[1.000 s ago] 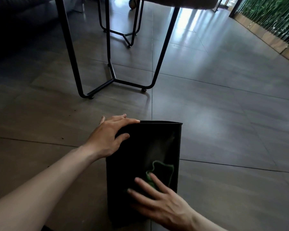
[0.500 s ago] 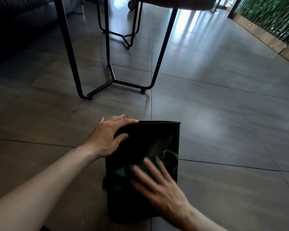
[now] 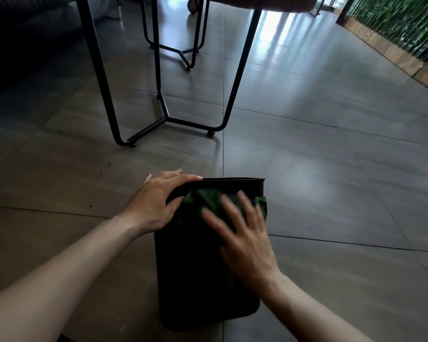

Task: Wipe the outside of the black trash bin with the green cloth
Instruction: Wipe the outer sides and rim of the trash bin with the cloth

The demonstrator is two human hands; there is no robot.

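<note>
The floor (image 3: 319,149) is made of big, smooth gray tiles that shine where light hits them, and it spreads out under both hands. Far past the hands stands a table frame (image 3: 163,114) of thin, bent black metal legs. Off beyond the right hand runs a wall of green plants (image 3: 400,28) with a wooden edge.

The black trash bin (image 3: 198,280) lies on its side on the floor, right under both hands. It is a smooth, boxy shape with rounded corners, and its open end points away from the person.

The left hand (image 3: 156,206) rests on the bin's far left corner, fingers bent over the rim and thumb on the side.

The right hand (image 3: 242,233) is blurry. Its fingers are spread out flat and press on the green cloth (image 3: 208,198). The cloth is soft and crumpled, bunched near the bin's rim, between the two hands. The hands are close together but not touching.
</note>
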